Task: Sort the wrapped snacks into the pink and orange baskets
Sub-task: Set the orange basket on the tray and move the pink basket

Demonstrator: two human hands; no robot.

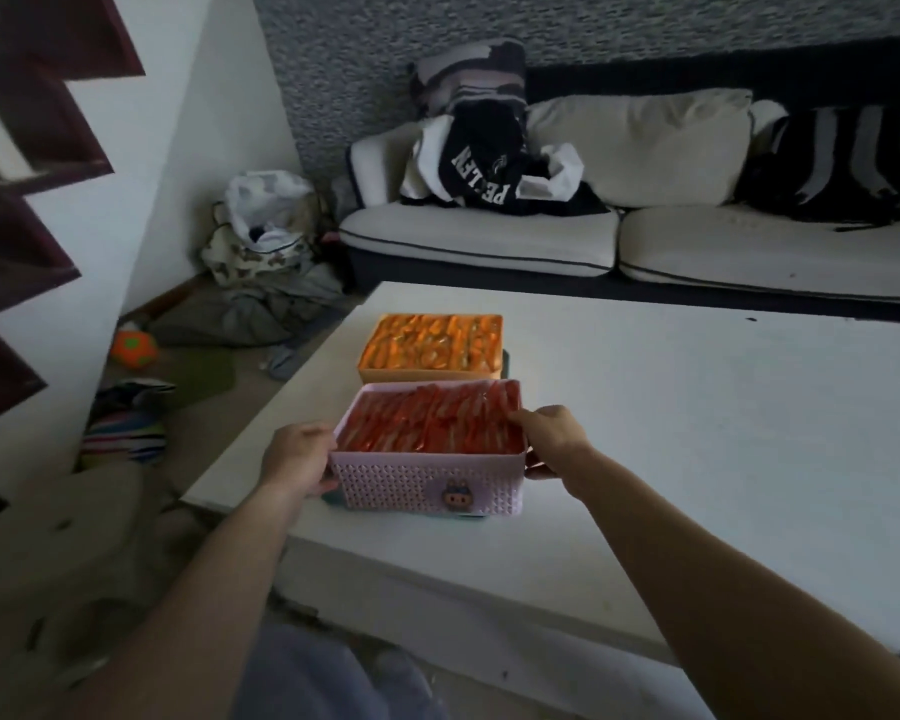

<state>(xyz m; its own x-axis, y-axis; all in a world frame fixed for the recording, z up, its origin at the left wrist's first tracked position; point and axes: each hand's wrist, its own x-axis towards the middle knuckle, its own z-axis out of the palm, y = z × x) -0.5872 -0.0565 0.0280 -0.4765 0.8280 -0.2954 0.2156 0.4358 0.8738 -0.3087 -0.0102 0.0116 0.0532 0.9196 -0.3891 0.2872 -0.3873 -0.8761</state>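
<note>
The pink basket (427, 485) is a rectangular plastic box with a woven-look wall pierced by small holes and a small cartoon sticker (454, 493) on the side facing the person. It stands near the front left part of the table, closest to the person. The orange basket (427, 375) stands just behind it, and the two almost touch.

Both hands hold the pink basket by its short ends. The left hand (297, 457) is curled round the left end. The right hand (552, 441) clasps the right end, its fingers reaching over the rim to the wrappers inside.

The table (697, 433) is low, wide and white. A teal tray (331, 498) shows as a thin edge under the baskets. Behind the table is a pale sofa (489, 241) with dark piping, against a speckled grey wall. A heap of clothes (489, 168) lies on its left seat and a dark backpack (827, 163) on its right. On the floor to the left are a bundle of fabric, a white bag and an orange and green ball (135, 349). The room is dim.

The pink basket is packed to the rim with red wrapped snacks (432, 423), laid in tight rows. The orange basket is just as full of orange wrapped snacks (432, 340).
</note>
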